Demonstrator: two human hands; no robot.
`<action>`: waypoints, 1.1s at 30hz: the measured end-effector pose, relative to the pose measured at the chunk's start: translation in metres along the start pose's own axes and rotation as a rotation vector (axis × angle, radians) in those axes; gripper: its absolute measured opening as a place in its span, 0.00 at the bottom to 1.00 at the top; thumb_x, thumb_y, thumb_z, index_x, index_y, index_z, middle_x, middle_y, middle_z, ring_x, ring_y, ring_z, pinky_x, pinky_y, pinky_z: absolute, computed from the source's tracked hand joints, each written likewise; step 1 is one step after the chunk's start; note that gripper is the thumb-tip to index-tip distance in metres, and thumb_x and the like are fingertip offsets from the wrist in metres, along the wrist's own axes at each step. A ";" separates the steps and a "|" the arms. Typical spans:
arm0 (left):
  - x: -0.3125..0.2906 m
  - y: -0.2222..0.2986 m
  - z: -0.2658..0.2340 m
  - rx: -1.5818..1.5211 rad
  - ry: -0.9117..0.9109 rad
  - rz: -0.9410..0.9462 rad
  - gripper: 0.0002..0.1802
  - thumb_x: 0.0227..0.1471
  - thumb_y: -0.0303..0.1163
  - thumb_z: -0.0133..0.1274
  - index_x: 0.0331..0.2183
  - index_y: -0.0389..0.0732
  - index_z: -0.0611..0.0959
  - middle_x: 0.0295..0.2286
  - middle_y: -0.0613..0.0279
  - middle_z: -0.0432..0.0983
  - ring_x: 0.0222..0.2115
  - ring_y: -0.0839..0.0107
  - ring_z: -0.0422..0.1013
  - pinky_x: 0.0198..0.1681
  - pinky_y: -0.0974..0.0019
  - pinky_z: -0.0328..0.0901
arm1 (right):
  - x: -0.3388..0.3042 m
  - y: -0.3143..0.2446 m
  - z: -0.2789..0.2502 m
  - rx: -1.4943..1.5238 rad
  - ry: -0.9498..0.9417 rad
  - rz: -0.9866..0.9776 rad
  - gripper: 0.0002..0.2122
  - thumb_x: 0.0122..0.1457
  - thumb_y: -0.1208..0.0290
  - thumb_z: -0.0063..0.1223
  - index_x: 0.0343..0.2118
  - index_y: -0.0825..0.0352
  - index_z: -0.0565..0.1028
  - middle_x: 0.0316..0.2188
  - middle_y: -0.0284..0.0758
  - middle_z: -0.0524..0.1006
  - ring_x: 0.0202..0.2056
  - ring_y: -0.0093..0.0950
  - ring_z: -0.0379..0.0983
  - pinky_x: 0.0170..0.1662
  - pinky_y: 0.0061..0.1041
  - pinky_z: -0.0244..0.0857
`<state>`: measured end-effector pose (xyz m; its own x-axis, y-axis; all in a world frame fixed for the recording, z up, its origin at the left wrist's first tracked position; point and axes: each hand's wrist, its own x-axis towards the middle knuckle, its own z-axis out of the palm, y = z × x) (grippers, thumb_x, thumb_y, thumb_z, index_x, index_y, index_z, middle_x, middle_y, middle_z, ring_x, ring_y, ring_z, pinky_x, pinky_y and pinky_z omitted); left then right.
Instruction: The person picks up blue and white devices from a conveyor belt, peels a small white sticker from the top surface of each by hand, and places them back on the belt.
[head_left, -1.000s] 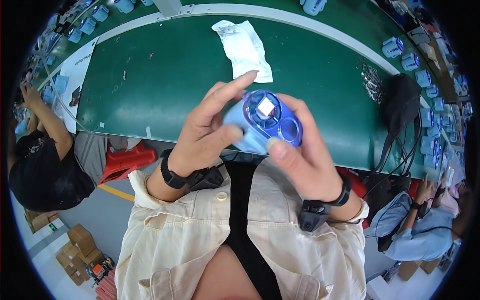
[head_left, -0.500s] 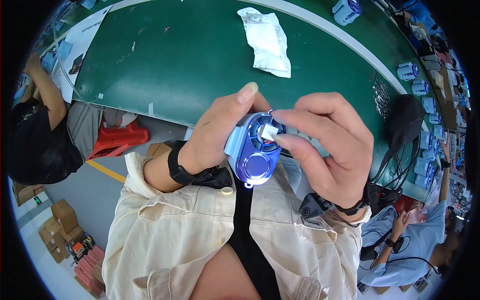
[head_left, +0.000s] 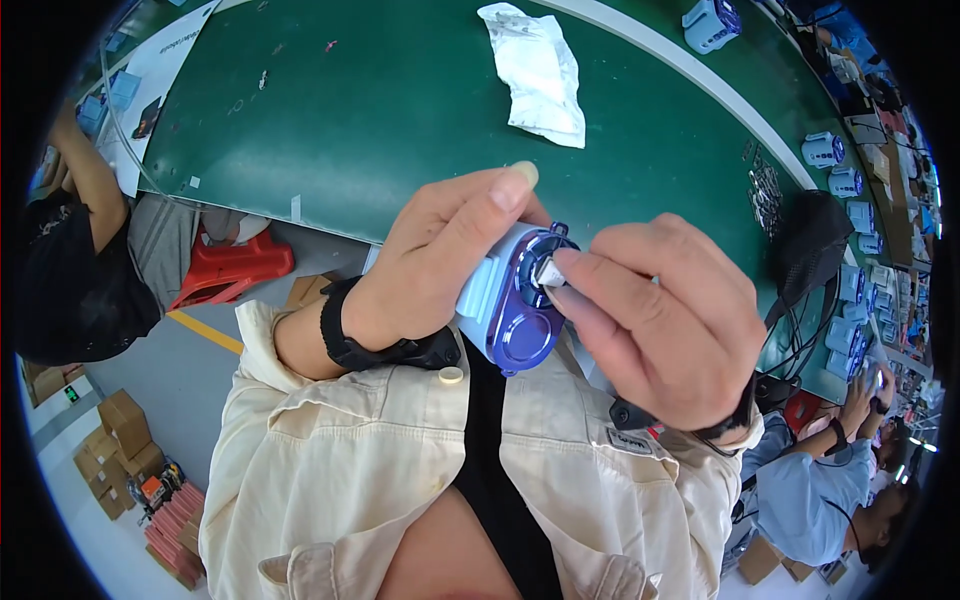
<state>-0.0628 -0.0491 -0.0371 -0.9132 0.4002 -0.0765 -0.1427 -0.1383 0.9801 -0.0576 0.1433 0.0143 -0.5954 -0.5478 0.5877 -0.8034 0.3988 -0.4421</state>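
Close in front of my chest is a small light-blue device with a glossy purple face [head_left: 523, 340], a round vent at its upper end and a flat disc below it. My left hand [head_left: 430, 245] wraps around its body from the left, thumb up along the back edge. Thumb and index finger of my right hand [head_left: 665, 315] pinch a small white square piece [head_left: 550, 273] against the round vent. Exactly what that piece is, I cannot make out. My fingertips partly cover the vent.
On the green table [head_left: 330, 130] lies a crumpled white packet [head_left: 538, 80]. A black bag [head_left: 808, 240] with cables sits right, near a pile of small metal parts [head_left: 766, 190]. Several similar blue devices [head_left: 823, 150] line the right side. Co-workers sit left and right; a red stool [head_left: 235, 268] stands left.
The device has turned in my left hand, its face now angled more to the right, and its glow no longer shows. My right hand has shifted slightly right. The right-hand co-worker's arms moved.
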 end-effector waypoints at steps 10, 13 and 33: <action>0.005 -0.002 0.004 -0.066 -0.082 -0.042 0.30 0.64 0.50 0.37 0.28 0.33 0.79 0.22 0.67 0.71 0.24 0.81 0.64 0.29 0.75 0.59 | -0.014 0.013 0.001 0.299 0.020 0.075 0.12 0.42 0.81 0.65 0.32 0.77 0.78 0.26 0.41 0.74 0.22 0.30 0.70 0.23 0.24 0.61; 0.005 -0.003 0.003 -0.089 -0.087 -0.062 0.30 0.64 0.50 0.37 0.28 0.33 0.79 0.22 0.67 0.71 0.24 0.81 0.64 0.29 0.75 0.59 | -0.014 0.006 -0.001 0.229 -0.018 0.086 0.12 0.43 0.81 0.64 0.33 0.77 0.78 0.25 0.41 0.74 0.22 0.30 0.70 0.23 0.24 0.61; 0.004 0.002 0.012 -0.023 -0.029 0.001 0.29 0.64 0.49 0.37 0.29 0.33 0.79 0.21 0.68 0.71 0.23 0.81 0.63 0.27 0.75 0.58 | -0.025 0.005 0.006 0.021 0.109 -0.051 0.14 0.40 0.83 0.64 0.33 0.77 0.78 0.22 0.41 0.74 0.19 0.32 0.69 0.20 0.27 0.62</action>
<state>-0.0626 -0.0369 -0.0330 -0.9021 0.4258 -0.0703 -0.1513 -0.1596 0.9755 -0.0466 0.1547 -0.0068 -0.5522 -0.4830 0.6795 -0.8328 0.3566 -0.4234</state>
